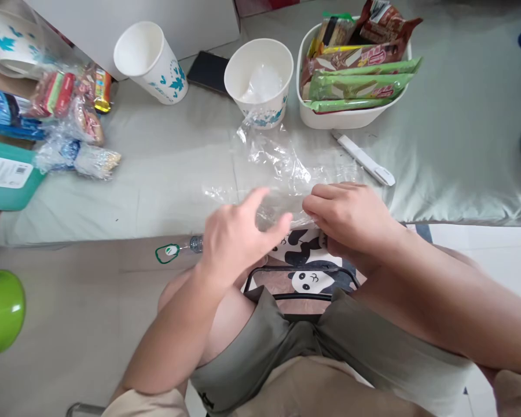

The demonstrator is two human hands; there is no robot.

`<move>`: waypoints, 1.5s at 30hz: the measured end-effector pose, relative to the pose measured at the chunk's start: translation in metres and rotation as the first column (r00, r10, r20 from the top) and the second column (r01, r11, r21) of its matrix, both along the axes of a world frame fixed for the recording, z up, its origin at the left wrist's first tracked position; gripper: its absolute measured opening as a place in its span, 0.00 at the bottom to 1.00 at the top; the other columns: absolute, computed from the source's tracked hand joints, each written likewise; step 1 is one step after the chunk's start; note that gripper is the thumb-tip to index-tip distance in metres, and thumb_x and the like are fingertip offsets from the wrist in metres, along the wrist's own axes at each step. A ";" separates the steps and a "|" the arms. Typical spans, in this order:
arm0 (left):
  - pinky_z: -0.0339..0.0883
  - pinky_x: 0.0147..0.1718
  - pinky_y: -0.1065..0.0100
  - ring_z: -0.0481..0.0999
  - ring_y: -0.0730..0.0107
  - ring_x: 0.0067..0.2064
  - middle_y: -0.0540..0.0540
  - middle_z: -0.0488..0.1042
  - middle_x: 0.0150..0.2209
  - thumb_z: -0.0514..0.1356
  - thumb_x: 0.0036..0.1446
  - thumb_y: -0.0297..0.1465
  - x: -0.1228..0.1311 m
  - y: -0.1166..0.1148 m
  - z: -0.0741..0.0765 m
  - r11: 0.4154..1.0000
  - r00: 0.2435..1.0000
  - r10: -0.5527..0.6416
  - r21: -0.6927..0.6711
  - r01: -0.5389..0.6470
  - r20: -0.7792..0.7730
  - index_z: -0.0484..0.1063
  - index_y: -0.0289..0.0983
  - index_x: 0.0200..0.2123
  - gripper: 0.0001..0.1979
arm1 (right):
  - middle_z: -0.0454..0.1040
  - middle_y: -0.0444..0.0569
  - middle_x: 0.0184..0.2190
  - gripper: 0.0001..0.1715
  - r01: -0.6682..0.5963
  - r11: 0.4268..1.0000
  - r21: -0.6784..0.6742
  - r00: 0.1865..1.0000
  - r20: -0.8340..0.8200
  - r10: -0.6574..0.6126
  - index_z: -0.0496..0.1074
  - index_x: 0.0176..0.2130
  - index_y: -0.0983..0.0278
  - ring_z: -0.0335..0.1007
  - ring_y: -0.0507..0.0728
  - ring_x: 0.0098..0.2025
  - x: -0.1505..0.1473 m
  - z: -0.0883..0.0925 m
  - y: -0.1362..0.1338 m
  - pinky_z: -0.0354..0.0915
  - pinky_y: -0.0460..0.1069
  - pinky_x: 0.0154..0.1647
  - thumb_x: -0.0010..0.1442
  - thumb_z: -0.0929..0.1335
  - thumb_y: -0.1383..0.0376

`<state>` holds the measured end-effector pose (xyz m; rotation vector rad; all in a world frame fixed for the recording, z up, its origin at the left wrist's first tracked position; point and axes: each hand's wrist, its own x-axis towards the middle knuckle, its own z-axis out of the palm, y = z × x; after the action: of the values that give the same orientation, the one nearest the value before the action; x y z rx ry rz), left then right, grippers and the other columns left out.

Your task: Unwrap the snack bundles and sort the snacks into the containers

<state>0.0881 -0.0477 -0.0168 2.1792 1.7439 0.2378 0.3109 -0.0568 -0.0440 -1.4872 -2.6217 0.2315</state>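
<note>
At your far left, a lime-green bin point(3, 313) is on the floor, and above it a teal pack point(4, 200) with a white label lies on the cloth-covered table point(464, 127). Wrapped snacks point(65, 95) are heaped beside that. Next comes a white paper cup point(171, 81) with blue leaves, then a flat black object point(206, 70) partly behind a second paper cup point(255, 110), which has crumpled clear plastic point(263, 84) inside. Your left hand point(243, 234) is at the table's near edge, thumb and forefinger spread well apart; you have nothing visible between them. The clear plastic bag point(280, 156) lies spread on the table in front of the second cup, reaching down between your hands. Your right hand point(351, 214) has its fingers curled together, clamped on the bag's near part. Beyond it sits a white basket point(342, 120) of wrapped bars point(360, 87), with a white cutter point(367, 159) lying just before it.
</note>
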 end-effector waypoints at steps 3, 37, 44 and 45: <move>0.63 0.33 0.58 0.71 0.62 0.30 0.51 0.69 0.26 0.67 0.55 0.47 -0.023 0.018 0.000 0.956 0.968 0.212 0.175 -0.234 0.134 0.72 0.45 0.56 0.27 | 0.73 0.46 0.30 0.10 0.020 0.999 -0.037 0.999 0.027 -0.019 0.69 0.31 0.61 0.53 0.53 0.25 0.000 0.004 -0.002 0.42 0.50 0.23 0.62 0.62 0.72; 0.63 0.29 0.73 0.73 0.73 0.34 0.50 0.74 0.34 0.71 0.41 0.36 -0.086 0.065 -0.018 0.904 0.516 0.428 -0.339 -0.261 0.743 0.70 0.42 0.37 0.19 | 0.81 0.51 0.35 0.20 -0.127 0.883 -0.451 0.747 -0.629 -0.214 0.59 0.24 0.58 0.78 0.60 0.39 0.044 0.009 0.014 0.70 0.55 0.39 0.64 0.68 0.57; 0.69 0.30 0.69 0.76 0.71 0.31 0.49 0.76 0.31 0.68 0.51 0.31 -0.055 0.081 -0.030 0.941 0.751 0.300 -0.310 -0.133 0.588 0.72 0.40 0.39 0.11 | 0.79 0.48 0.34 0.19 -0.308 0.826 -0.472 0.793 -0.607 -0.050 0.63 0.22 0.59 0.73 0.54 0.31 0.041 0.009 0.016 0.67 0.50 0.34 0.63 0.67 0.62; 0.68 0.28 0.69 0.75 0.73 0.29 0.49 0.75 0.32 0.66 0.53 0.30 -0.054 0.084 -0.032 0.949 0.735 0.307 -0.259 -0.183 0.604 0.72 0.40 0.36 0.07 | 0.78 0.48 0.34 0.19 -0.321 0.809 -0.493 0.799 -0.599 -0.048 0.64 0.21 0.60 0.71 0.53 0.30 0.041 0.008 0.016 0.66 0.50 0.32 0.63 0.67 0.62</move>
<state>0.0344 0.0365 -0.0483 1.4661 1.5517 0.7602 0.3516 -0.0411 -0.0357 -1.0546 -2.2061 1.3774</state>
